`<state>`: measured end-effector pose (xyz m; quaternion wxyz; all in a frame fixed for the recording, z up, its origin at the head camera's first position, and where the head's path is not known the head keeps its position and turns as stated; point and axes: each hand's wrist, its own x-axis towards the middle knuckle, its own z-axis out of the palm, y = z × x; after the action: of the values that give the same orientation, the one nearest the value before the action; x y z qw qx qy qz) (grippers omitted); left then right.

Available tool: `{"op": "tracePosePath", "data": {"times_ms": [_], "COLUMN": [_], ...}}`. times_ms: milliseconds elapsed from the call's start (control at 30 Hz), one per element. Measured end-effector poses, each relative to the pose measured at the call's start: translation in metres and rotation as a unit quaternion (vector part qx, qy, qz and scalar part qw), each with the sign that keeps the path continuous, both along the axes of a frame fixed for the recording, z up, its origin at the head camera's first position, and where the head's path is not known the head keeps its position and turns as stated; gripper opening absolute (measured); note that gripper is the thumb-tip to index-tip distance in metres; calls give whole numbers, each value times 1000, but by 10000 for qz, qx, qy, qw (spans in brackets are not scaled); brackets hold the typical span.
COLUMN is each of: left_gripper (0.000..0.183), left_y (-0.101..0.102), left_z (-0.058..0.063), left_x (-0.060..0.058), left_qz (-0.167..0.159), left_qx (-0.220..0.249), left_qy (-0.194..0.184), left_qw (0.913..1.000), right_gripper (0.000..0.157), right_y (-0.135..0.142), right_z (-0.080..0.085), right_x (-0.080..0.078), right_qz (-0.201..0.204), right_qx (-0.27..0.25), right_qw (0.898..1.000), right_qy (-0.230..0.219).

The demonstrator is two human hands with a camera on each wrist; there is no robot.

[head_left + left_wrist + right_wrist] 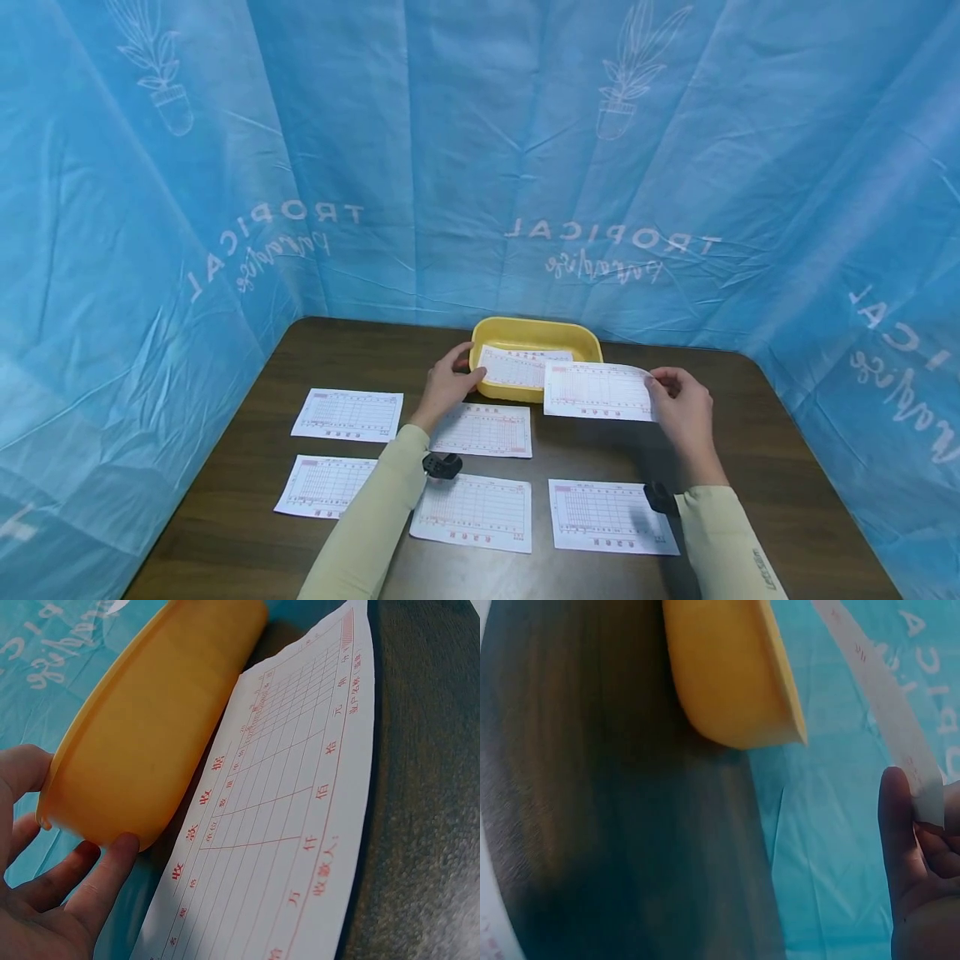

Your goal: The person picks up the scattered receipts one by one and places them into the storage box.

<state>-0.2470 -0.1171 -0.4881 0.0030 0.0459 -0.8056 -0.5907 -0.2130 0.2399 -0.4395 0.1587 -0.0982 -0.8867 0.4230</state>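
Observation:
My right hand (684, 410) pinches one white receipt slip (596, 393) by its right edge, thumb on one face and fingers behind. The slip hangs in front of the right part of a yellow plastic basin (592, 340), covering some of its front wall. With the left hand (447, 387) I hold the basin's left end; in the left wrist view the thumb is at the rim and the fingertips touch the outer wall. Another printed slip (516, 367) lies inside the basin. Below my left hand, a receipt slip (277, 780) with red print lies on the table.
More receipt slips lie on the dark wooden table (600, 454): an upper left slip (347, 415), a lower left slip (322, 485) partly behind the left sleeve, a front middle slip (480, 512) and a front right slip (611, 517). Blue curtains (465, 167) surround the table's back and sides.

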Motion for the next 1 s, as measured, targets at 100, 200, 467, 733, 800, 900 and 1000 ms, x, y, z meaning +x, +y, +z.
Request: {"op": "tracePosePath", "data": {"times_ms": [100,200,467,733,800,900,1000], "left_gripper": [57,56,58,58,59,59,59], "left_y": [-1,-3,-2,-2,-2,-1,1], "left_z": [0,0,2,-2,-3,-2,0], "left_x": [0,1,0,2,3,3,2], "left_qz": [47,106,62,75,59,-3,-34], "left_qx": [-5,-26,-163,-75,-43,-29,-64], "left_qy": [-17,-41,-26,-62,-29,59,76], "left_qw": [10000,9999,9998,9999,10000,10000,9999], "right_gripper": [24,23,25,25,25,25,25], "right_y": [-4,-8,-15,-25,-29,-32,-34], "right_z": [3,6,13,5,2,-1,0], "right_x": [-5,-9,-15,-25,-27,-31,-35], "right_qz": [103,206,76,-134,-156,-160,-125], "right_qx": [-20,-31,-226,-425,-488,-561,-643], "right_qw": [9999,9998,9997,9990,9986,9982,9977], "right_qy": [29,80,-69,99,153,146,144]}}
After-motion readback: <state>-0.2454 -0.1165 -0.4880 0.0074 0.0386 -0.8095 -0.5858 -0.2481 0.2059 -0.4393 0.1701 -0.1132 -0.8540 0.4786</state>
